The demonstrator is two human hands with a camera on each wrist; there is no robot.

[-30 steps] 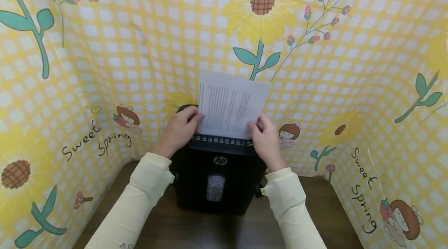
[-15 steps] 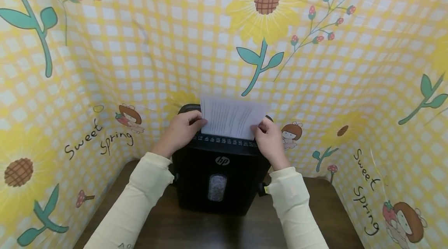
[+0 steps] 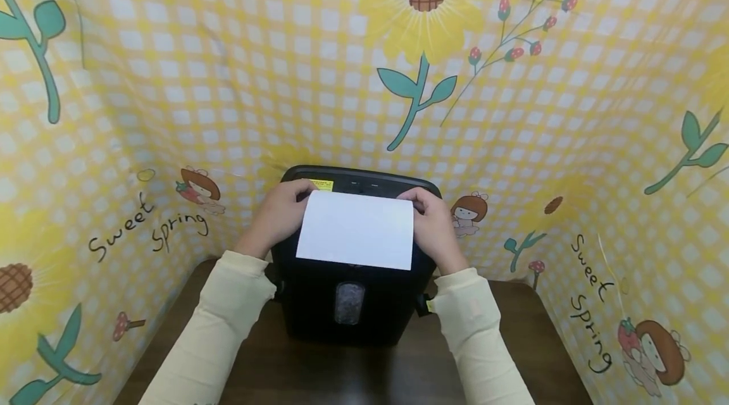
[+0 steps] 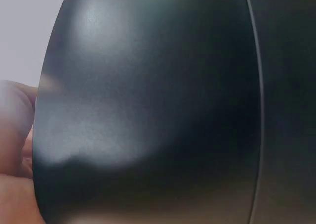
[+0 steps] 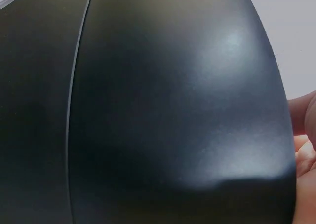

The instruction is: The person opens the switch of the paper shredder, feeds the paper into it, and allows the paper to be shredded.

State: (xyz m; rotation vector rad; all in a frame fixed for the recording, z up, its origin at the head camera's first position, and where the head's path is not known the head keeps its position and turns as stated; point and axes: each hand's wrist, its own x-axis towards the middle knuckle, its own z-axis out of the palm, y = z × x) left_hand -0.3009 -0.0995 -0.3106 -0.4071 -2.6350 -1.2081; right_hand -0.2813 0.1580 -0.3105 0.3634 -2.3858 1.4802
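A sheet of paper (image 3: 355, 231) bends forward over the top of a black paper shredder (image 3: 319, 313), its blank white side up. My left hand (image 3: 279, 215) holds the sheet's left edge, the thumb hidden beneath the paper. At the opposite edge my right hand (image 3: 435, 228) grips it with curled fingers, partly covered by the sheet. Both wrist views are mostly filled by the shredder's glossy black front, with fingers (image 4: 12, 130) of the left hand and fingers (image 5: 306, 130) of the right at the sides. The paper hides the slot and the logo.
A small window (image 3: 349, 304) in the shredder's front shows pale shreds. The shredder stands on a dark brown wooden table (image 3: 319, 376). A yellow checked cloth (image 3: 239, 107) with flowers hangs behind and on both sides. A yellow label (image 3: 319, 185) lies on the shredder's top.
The sheet, upright with printed text showing, has tipped forward and now lies bent toward me, blank side up. The shredder's rear top has come into view. Both hands stay at its sides.
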